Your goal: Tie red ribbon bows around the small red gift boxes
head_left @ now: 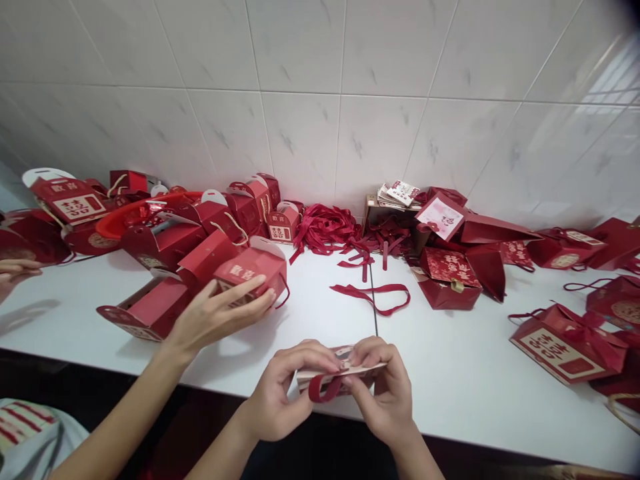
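Near the table's front edge, my left hand (290, 383) and my right hand (379, 380) hold a small pale printed card (323, 379) between them. A dark red ribbon (326, 389) loops out from the card's near side, between my hands. The fingers of both hands are pinched on the card and partly hide it. Beyond my hands, a loose red ribbon (395, 289) lies curved on the white table (310, 300).
At left, a co-worker's hand (225, 313) touches a red gift box (257, 270) among several others. Another hand (15, 273) shows at the far left. A ribbon pile (327, 227) lies by the wall. More red boxes (570, 343) stand at right.
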A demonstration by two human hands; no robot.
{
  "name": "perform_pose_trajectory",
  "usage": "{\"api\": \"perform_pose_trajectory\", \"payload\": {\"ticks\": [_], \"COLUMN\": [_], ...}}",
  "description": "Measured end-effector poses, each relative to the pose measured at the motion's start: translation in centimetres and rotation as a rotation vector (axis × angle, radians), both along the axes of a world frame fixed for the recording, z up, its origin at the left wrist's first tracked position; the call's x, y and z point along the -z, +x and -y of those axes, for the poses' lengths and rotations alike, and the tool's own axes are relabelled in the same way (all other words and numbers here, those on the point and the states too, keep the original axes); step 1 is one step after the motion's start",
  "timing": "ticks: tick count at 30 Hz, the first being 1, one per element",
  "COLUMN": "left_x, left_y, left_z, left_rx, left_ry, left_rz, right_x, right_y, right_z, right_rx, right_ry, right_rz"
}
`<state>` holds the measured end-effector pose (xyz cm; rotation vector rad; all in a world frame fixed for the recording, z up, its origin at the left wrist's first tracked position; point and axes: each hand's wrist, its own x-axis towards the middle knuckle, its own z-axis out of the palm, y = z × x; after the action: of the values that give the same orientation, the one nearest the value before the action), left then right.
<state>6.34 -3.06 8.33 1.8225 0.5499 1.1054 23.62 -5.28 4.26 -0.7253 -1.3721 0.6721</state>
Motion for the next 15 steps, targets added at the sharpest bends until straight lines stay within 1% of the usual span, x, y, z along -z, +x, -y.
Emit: {"api": "perform_pose_trajectory", "payload": {"ticks": [2, 4, 6, 8, 11, 13, 15], "left_x": [1.0, 1.8, 2.2, 2.3, 2.2, 2.2, 2.3], "left_y": [0.1, 0.2, 0.2, 0.1, 0.0, -0.1, 0.0], "left_z": [-0.1, -0.2, -0.4, -0.5, -0.7, -0.8, -0.7], "left_rx": [-0.087, -0.135, -0.138, -0.130, -0.125, -0.126, -0.135], "left_ry": [-0.010, -0.017, 0.010, 0.055, 0.114, 0.140, 0.143], "left_rz": [0.005, -0.011, -0.011, 0.001, -0.002, -0.003, 0.016], "right_x": [0.0, -0.5, -1.3, -2.2, -2.9, -2.8, -2.4], "right_y": [0.1, 0.6, 1.2, 1.7, 1.8, 1.4, 1.0], "right_z": [-0.2, -0.4, -0.4, -0.5, -0.5, -0.5, -0.5], "right_rx": [0.037, 0.064, 0.029, -0.051, -0.137, -0.146, -0.123], "right_ry": [-0.036, -0.044, -0.018, 0.010, 0.012, 0.005, 0.012], "right_rz": [0.041, 0.178, 0.340, 0.449, 0.479, 0.454, 0.423]}}
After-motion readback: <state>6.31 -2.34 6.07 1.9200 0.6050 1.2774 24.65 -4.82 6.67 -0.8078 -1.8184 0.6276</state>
